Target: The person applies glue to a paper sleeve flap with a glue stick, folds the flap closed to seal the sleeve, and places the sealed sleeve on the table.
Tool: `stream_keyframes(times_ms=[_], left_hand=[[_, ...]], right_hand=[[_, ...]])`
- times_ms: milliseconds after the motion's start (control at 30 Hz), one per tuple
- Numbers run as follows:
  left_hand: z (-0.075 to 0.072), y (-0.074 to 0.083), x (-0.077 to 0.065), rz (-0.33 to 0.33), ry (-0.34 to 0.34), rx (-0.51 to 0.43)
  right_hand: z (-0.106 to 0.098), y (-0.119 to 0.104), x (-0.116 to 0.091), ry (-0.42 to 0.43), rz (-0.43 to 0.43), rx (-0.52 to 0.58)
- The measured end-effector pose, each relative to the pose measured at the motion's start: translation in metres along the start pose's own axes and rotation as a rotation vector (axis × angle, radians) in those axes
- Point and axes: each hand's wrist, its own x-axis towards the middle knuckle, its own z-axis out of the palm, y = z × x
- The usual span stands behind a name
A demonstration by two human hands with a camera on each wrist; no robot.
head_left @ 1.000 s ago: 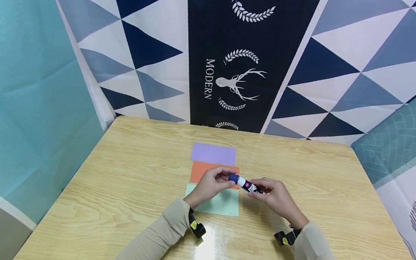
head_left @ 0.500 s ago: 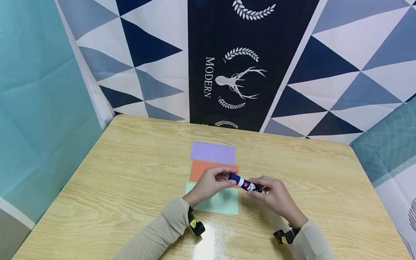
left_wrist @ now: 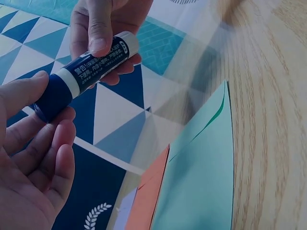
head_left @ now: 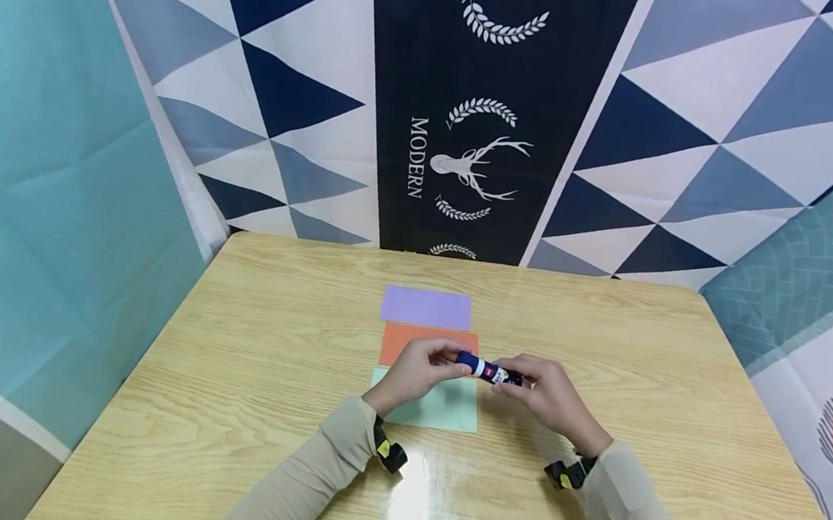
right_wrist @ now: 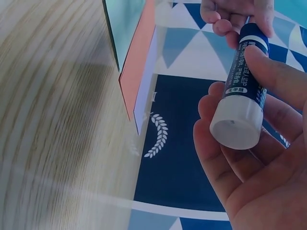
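Over the paper pieces, a dark blue glue stick [head_left: 490,371] is held at a slant between both hands. My left hand [head_left: 418,371] pinches its blue cap [left_wrist: 53,96] between thumb and fingers. At the other end, my right hand [head_left: 550,394] grips the printed body [left_wrist: 100,63], thumb on top; the white base [right_wrist: 237,123] faces the right wrist camera. A white band shows between cap and body. Beneath the hands lies a mint green envelope [head_left: 440,409], with an orange envelope [head_left: 397,343] partly hidden behind the left hand.
A purple envelope [head_left: 425,306] lies beyond the orange one, in line with it. All three rest on a wooden table [head_left: 267,321]. Behind the table's far edge hangs a patterned cloth [head_left: 463,164], and a teal cloth [head_left: 56,175] hangs at the left.
The white band between the cap and the body has become narrower, the cap now sitting closer to the body. My right hand has shifted slightly left.
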Motion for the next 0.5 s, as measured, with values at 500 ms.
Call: stream_keyframes(times_ms=[500], left_hand=[[-0.0006,0.0003,-0.0009,0.02,0.036,0.067]], right_hand=[[0.0081,-0.0084,0.0051,0.011,-0.064,-0.009]])
